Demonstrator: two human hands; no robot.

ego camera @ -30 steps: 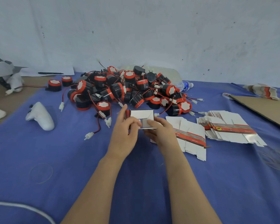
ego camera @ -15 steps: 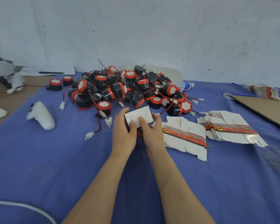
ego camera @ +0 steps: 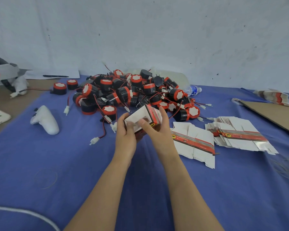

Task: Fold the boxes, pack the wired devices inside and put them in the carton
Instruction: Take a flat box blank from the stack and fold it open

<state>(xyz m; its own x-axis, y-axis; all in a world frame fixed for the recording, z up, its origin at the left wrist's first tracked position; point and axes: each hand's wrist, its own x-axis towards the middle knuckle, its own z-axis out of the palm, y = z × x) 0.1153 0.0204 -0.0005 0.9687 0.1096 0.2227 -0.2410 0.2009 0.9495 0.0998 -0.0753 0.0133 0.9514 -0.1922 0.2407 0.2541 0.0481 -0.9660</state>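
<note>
Two hands hold one small white box (ego camera: 140,117) at the centre of the frame, lifted above the blue tabletop (ego camera: 73,164) and tilted, its red-banded side turned toward the upper right; the left hand (ego camera: 126,136) grips the box's left end, thumb up along the edge and the other fingers curled underneath; the right hand (ego camera: 156,130) pinches the right end, its thumb pressed across the white face and its fingers (ego camera: 163,115) wrapped up over the red band; whether the end flaps are tucked in cannot be told. Just behind the box, upper centre, lies a heap of wired devices (ego camera: 132,94), black drums with red rims and white caps, their red and black leads ending in white plugs; a few sit apart at its left. Right of the hands a stack of flat box blanks (ego camera: 194,144) rests on the cloth, with a second, fanned stack (ego camera: 240,135) beside it; a brown cardboard sheet (ego camera: 274,115) lies at the right edge. A white controller (ego camera: 45,120) rests at the left, and a water bottle (ego camera: 193,90) lies on its side behind the heap.
</note>
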